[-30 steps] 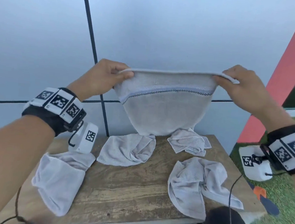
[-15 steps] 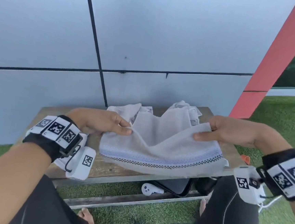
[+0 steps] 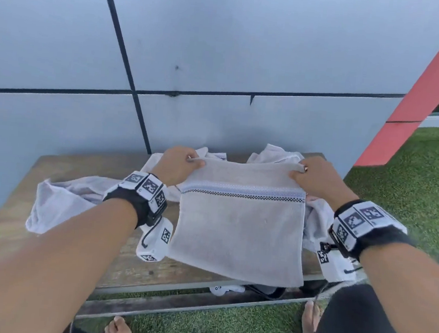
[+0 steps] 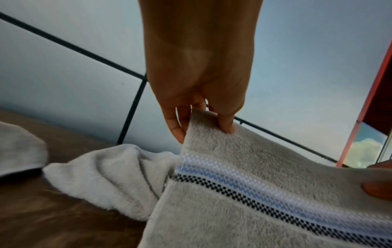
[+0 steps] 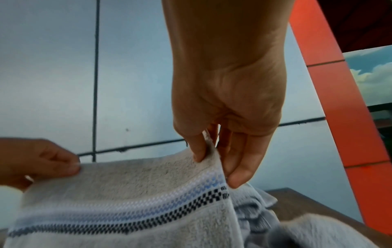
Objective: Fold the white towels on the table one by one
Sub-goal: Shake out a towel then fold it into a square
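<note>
While our left hand (image 3: 180,163) and right hand (image 3: 315,178) each pinch a far corner of the striped towel (image 3: 239,229), thumb against fingers, it lies doubled between them on the counter (image 3: 62,164), its near edge hanging just past the counter's front edge below our wrists; we judge this towel about half folded, with at least one more fold to go, and no finished towel shows anywhere. Crumpled towels (image 3: 59,200) wait outside our left wrist, beyond both hands and under the right wrist, so free room is scarce; bare wood lies only far left
</note>
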